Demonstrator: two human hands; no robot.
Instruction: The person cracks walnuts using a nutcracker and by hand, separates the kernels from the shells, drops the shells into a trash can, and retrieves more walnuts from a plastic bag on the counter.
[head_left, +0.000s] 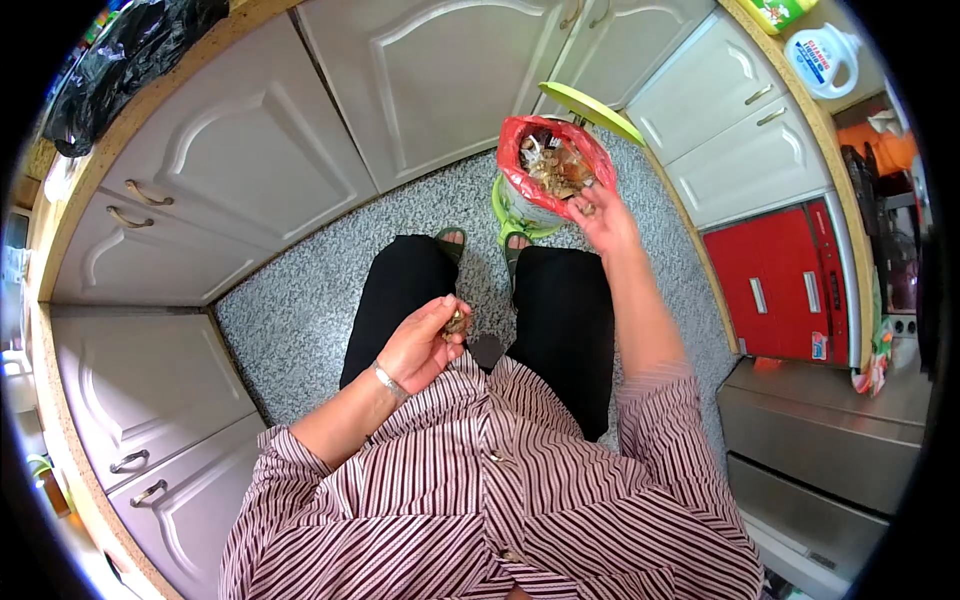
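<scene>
My left hand [422,345] is in front of my lap, its fingers curled round a small, brown, rough-looking piece [456,323], whose kind I cannot make out. My right hand [603,217] is at the near right rim of a trash bin [540,205], fingers bent together; what they hold, if anything, is too small to name. A red bag [512,135] lines the bin and folds over its rim. Inside lie brown scraps [560,180] and clear plastic wrapping [545,150]. The bin's green lid [597,112] stands raised behind it.
Light grey cabinets [440,80] run along the back and left, under a tan countertop edge [130,110]. A black plastic bag [135,60] lies on the left counter. To the right are a red-fronted appliance [770,285], a steel-fronted unit [820,430] and a white cleaner bottle [820,60].
</scene>
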